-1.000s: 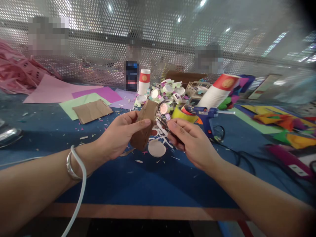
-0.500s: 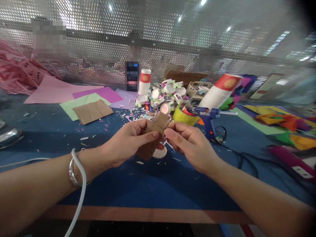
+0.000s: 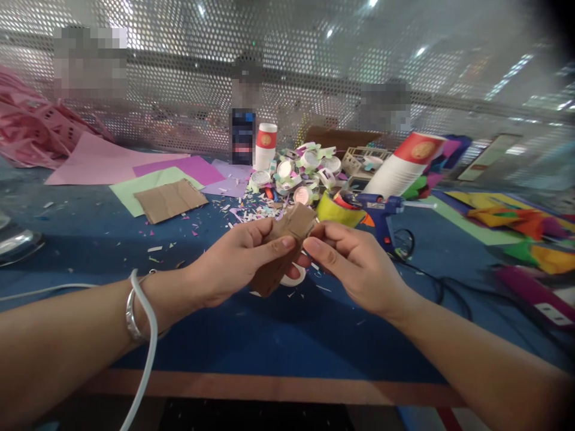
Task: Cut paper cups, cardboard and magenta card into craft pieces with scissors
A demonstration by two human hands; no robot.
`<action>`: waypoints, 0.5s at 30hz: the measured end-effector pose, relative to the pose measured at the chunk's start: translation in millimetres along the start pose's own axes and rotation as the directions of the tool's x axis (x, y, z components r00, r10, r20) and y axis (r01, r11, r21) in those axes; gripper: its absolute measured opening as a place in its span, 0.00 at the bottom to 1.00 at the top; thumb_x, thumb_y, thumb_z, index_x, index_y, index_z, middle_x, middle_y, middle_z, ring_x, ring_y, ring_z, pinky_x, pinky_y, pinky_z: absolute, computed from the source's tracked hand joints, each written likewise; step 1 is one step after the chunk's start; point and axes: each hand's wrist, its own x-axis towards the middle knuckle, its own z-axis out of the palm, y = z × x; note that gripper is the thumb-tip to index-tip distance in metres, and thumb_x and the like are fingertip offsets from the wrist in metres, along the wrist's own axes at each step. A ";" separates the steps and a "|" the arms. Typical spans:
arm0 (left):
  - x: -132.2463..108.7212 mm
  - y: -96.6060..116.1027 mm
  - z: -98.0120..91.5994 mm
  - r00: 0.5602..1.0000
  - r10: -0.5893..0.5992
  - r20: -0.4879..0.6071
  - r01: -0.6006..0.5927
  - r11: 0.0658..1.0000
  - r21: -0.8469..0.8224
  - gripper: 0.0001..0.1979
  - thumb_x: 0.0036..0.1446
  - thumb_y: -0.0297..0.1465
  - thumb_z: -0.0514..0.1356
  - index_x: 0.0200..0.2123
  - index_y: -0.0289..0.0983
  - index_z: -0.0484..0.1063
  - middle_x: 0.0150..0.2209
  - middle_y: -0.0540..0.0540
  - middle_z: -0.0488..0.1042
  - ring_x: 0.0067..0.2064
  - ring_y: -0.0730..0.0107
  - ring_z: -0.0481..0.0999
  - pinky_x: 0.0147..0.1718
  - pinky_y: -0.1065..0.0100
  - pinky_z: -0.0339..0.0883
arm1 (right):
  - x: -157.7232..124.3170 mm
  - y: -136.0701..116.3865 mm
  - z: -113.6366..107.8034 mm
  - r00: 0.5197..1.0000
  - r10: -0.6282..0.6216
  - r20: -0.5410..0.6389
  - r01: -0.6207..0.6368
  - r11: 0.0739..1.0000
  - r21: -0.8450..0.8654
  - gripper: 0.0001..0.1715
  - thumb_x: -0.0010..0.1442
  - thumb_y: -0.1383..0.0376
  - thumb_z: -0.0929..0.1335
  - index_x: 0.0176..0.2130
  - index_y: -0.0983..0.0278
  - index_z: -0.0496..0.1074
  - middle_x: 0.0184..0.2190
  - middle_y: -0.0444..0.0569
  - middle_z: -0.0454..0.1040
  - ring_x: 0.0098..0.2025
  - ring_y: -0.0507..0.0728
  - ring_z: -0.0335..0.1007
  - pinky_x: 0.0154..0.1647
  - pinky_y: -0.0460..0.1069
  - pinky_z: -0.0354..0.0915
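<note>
A folded piece of brown cardboard (image 3: 294, 224) is held over the blue table, tilted, its lower end toward me. My left hand (image 3: 251, 254) is closed around it, thumb lying across its face. At the cardboard's right edge, my right hand (image 3: 348, 257) pinches with thumb and forefinger; whether anything besides the edge is between the fingertips is hidden. Beneath the hands a white disc (image 3: 294, 275) lies on the table, partly covered. A blue glue gun (image 3: 381, 209) rests just beyond my right hand, beside a yellow roll (image 3: 339, 211).
Behind the hands is a heap of small white paper pieces (image 3: 309, 164), with paper scraps around it. Stacked paper cups (image 3: 404, 164) lean at right. A flat cardboard piece (image 3: 171, 200) lies on coloured sheets at left. Black cable (image 3: 431, 278) runs across the right side.
The cardboard has turned slightly, its upper end tipping a little to the right. Both hands keep their hold and have shifted slightly rightward in view.
</note>
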 end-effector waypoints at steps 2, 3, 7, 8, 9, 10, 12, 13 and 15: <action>-1.1 -0.4 0.6 1.000 -0.016 -0.011 0.016 1.000 -0.002 0.11 0.65 0.37 0.62 0.40 0.34 0.72 0.33 0.46 0.79 0.32 0.73 0.79 0.26 0.76 0.69 | -0.3 -1.1 0.4 1.000 -0.007 -0.002 0.007 1.000 -0.017 0.17 0.66 0.53 0.69 0.35 0.64 0.72 0.27 0.45 0.73 0.24 0.49 0.62 0.24 0.46 0.56; -1.5 -0.7 0.6 1.000 -0.024 -0.011 0.023 1.000 -0.011 0.10 0.65 0.37 0.62 0.40 0.35 0.72 0.32 0.46 0.79 0.32 0.73 0.79 0.27 0.76 0.69 | -0.3 -1.8 0.7 1.000 -0.011 -0.002 0.011 1.000 -0.024 0.17 0.66 0.53 0.69 0.35 0.64 0.72 0.26 0.44 0.73 0.24 0.48 0.61 0.23 0.46 0.55; -1.8 -2.1 -0.4 1.000 -0.027 0.003 0.027 0.999 -0.044 0.10 0.63 0.37 0.64 0.41 0.35 0.73 0.33 0.46 0.79 0.32 0.72 0.80 0.28 0.75 0.70 | -0.3 -3.6 1.3 1.000 -0.010 -0.002 0.010 0.999 -0.051 0.18 0.66 0.52 0.68 0.33 0.64 0.71 0.25 0.44 0.71 0.23 0.49 0.59 0.22 0.47 0.53; -1.7 -2.3 -0.6 1.000 -0.023 0.006 0.023 0.999 -0.048 0.10 0.63 0.37 0.64 0.41 0.35 0.73 0.33 0.46 0.79 0.33 0.71 0.80 0.29 0.75 0.70 | -0.3 -3.6 1.3 1.000 -0.011 -0.004 0.010 0.999 -0.053 0.19 0.66 0.52 0.68 0.33 0.64 0.71 0.25 0.44 0.70 0.22 0.48 0.58 0.21 0.47 0.52; -1.7 -2.3 -0.6 1.000 -0.018 0.008 0.019 0.999 -0.050 0.10 0.63 0.36 0.64 0.40 0.35 0.73 0.33 0.45 0.79 0.33 0.71 0.80 0.30 0.74 0.71 | -0.3 -3.4 1.2 1.000 -0.013 -0.004 0.013 0.998 -0.054 0.19 0.66 0.52 0.68 0.33 0.64 0.71 0.24 0.43 0.70 0.22 0.48 0.56 0.21 0.47 0.51; -1.7 -2.1 -0.4 1.000 -0.012 0.009 0.012 0.999 -0.047 0.10 0.63 0.36 0.64 0.40 0.34 0.73 0.33 0.45 0.79 0.33 0.72 0.80 0.30 0.74 0.71 | -0.3 -3.0 1.2 1.000 -0.015 -0.002 0.015 0.999 -0.051 0.19 0.66 0.52 0.68 0.33 0.64 0.71 0.24 0.43 0.69 0.21 0.48 0.55 0.20 0.47 0.50; -2.0 -1.6 0.8 1.000 0.006 -0.003 -0.006 1.000 -0.021 0.10 0.63 0.36 0.63 0.39 0.34 0.73 0.33 0.45 0.79 0.32 0.72 0.79 0.28 0.76 0.69 | -0.2 -1.5 1.2 1.000 -0.017 0.003 0.018 0.999 -0.036 0.19 0.66 0.52 0.68 0.33 0.64 0.71 0.23 0.42 0.68 0.21 0.48 0.53 0.20 0.47 0.48; -2.3 -1.3 1.7 1.000 0.017 -0.014 -0.017 1.000 0.004 0.10 0.63 0.36 0.63 0.38 0.34 0.72 0.32 0.45 0.78 0.31 0.73 0.78 0.26 0.76 0.67 | -0.1 -0.7 1.3 1.000 -0.015 0.005 0.015 1.000 -0.027 0.19 0.67 0.51 0.67 0.34 0.64 0.71 0.23 0.42 0.67 0.21 0.48 0.53 0.20 0.47 0.48; -3.0 -0.7 3.6 0.999 0.043 -0.034 -0.040 0.997 0.062 0.10 0.64 0.36 0.62 0.36 0.34 0.72 0.29 0.46 0.77 0.26 0.76 0.74 0.21 0.78 0.61 | 0.1 1.0 1.5 1.000 -0.009 0.004 0.009 1.000 -0.022 0.20 0.67 0.50 0.67 0.34 0.63 0.71 0.23 0.42 0.66 0.21 0.48 0.52 0.20 0.47 0.47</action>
